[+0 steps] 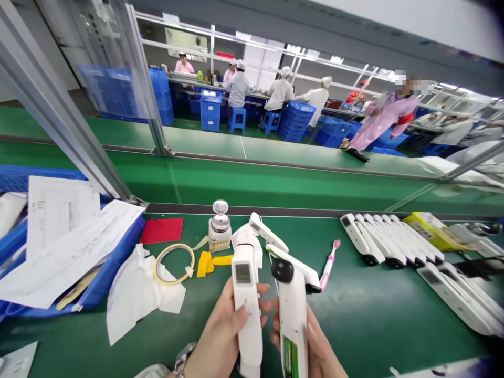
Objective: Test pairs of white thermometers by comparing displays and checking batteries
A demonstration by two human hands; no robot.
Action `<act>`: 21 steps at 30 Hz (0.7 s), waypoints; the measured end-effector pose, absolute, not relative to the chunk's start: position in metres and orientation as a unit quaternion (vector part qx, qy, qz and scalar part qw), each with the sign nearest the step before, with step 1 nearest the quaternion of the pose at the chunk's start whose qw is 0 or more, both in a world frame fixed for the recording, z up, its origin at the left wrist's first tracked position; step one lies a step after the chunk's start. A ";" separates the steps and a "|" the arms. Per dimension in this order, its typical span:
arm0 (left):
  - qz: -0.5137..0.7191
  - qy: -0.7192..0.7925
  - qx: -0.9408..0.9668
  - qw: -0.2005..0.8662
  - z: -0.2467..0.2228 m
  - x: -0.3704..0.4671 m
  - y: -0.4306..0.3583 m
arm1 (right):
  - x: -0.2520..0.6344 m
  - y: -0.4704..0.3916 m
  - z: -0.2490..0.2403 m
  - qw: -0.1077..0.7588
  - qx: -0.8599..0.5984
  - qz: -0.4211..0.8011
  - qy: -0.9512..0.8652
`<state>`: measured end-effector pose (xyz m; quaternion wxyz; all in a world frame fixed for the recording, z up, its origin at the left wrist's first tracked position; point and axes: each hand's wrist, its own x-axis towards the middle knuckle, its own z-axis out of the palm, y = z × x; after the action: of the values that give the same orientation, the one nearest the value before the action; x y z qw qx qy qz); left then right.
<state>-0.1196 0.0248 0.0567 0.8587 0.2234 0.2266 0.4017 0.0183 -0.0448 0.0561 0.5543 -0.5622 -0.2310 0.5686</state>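
Note:
My left hand (224, 328) is closed around a white handheld device (249, 310) whose small grey screen faces me. In my right hand (321, 341) is a second white device (292, 310), turned so its black round end is up and green batteries show in an open compartment low on its body. The two devices are held side by side, apart. Just beyond them on the green table lie two more white devices, one (268, 232) at the back and one (301, 266) partly behind the right-hand device, along with a white cloth (246, 239).
A metal-topped bottle (219, 231), yellow cloth strips (205, 264), a tape roll (158, 265), white wipes (129, 299) and a red card (161, 231) are left of centre. Papers fill a blue bin (114, 273). Rightward are a pink toothbrush (329, 265) and rows of white devices (378, 239). People work beyond.

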 end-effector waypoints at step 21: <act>0.395 0.249 0.125 0.875 0.056 -0.117 0.028 | 0.019 -0.035 0.052 0.576 -0.553 0.454 -0.395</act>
<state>-0.1168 0.0280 0.0561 0.8752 0.1253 0.2493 0.3952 0.0188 -0.0347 0.0517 0.5765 -0.5526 -0.3954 0.4538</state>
